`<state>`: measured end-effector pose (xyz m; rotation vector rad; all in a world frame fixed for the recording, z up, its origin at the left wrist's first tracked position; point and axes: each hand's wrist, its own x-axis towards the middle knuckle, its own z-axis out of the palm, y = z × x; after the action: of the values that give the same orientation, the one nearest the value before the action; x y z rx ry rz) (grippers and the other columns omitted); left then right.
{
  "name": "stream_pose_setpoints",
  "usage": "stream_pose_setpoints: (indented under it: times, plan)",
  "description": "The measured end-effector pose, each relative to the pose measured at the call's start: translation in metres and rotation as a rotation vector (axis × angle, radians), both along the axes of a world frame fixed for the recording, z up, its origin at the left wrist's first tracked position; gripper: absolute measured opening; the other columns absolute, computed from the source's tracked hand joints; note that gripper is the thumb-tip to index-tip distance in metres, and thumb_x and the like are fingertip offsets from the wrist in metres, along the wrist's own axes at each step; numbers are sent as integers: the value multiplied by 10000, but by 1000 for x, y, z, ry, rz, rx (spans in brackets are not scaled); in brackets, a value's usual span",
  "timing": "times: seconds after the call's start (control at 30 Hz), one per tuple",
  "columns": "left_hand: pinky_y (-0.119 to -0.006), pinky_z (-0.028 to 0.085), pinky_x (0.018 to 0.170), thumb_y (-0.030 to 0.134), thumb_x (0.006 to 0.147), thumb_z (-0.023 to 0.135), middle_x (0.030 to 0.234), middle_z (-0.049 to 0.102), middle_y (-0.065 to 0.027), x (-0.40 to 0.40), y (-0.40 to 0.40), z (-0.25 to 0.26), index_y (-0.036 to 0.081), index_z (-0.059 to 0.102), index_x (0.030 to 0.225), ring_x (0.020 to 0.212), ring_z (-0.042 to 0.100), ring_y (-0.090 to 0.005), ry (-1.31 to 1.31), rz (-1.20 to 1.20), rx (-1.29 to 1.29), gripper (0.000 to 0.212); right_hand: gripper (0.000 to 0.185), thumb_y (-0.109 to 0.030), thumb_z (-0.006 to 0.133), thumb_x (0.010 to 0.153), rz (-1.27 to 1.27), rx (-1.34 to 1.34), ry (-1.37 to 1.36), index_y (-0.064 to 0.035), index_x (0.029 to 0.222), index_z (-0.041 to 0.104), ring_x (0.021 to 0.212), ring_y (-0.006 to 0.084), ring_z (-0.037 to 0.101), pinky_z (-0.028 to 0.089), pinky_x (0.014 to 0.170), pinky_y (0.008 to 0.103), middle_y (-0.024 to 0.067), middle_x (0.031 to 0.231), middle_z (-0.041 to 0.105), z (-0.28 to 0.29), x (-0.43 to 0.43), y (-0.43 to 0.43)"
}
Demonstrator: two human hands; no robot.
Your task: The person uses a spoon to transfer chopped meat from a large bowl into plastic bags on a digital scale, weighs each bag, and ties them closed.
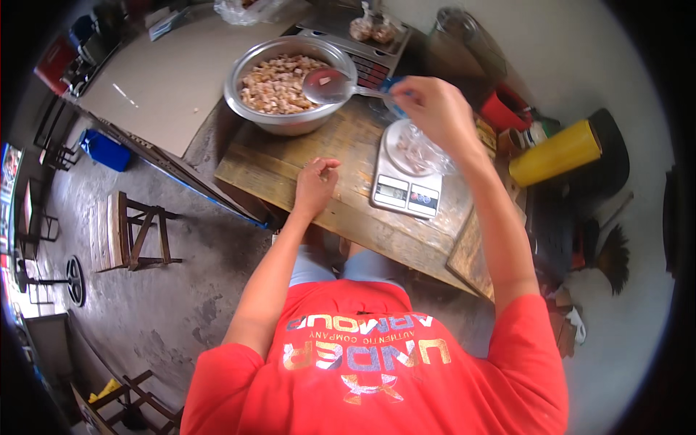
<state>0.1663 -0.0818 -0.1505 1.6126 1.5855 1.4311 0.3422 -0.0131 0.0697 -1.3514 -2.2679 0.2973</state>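
Note:
My right hand (443,114) grips the handle of a large metal spoon (329,87), whose bowl hangs over the right side of a metal basin (234,98). One small pale piece lies in the spoon. Small diced pieces, seemingly meat (277,81), heap inside the basin. Below my right hand, a white digital kitchen scale (405,171) carries a clear plastic bag (427,149) with a few pieces in it. My left hand (318,182) rests near the wooden table's (348,209) front edge, fingers loosely curled, holding nothing visible.
Behind the basin sits a larger scale (370,60) with small tied bags (372,28) on it. A yellow roll (557,152) and a red container (505,109) stand at the right. Left are a pale tabletop (157,81) and a wooden stool (117,231).

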Motion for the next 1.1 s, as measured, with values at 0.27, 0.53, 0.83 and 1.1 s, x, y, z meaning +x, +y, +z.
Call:
stream_pose_setpoints:
  times: [0.27,0.53,0.83,1.1]
  plan:
    - [-355,477,685,5,735,539,806,614,-146,-1,3,2,19,604,830,759,595,-313,-52,9,150,115,157,-140,539,733,108,360,-261,-79,785,673,720,333,613,493,634,399,152,771,634,-39,-102,73]
    - [-316,476,666,2,750,559,815,606,-125,-4,4,-2,26,603,842,728,590,-268,-153,-8,124,105,159,-144,561,706,111,128,-307,-69,780,679,719,330,614,485,620,392,149,738,637,-35,-113,60]
    - [-314,471,698,11,757,557,838,609,-142,-6,3,7,17,629,876,762,595,-267,-245,-23,4,139,189,-192,637,653,116,-521,-53,-37,748,689,465,137,530,425,461,270,57,604,609,-38,-91,97]
    - [-324,471,698,23,754,555,846,610,-123,-6,6,3,23,627,856,775,594,-258,-196,-68,12,124,163,-149,653,708,42,-608,42,-42,829,680,416,50,404,257,359,205,4,587,562,-5,-38,86]
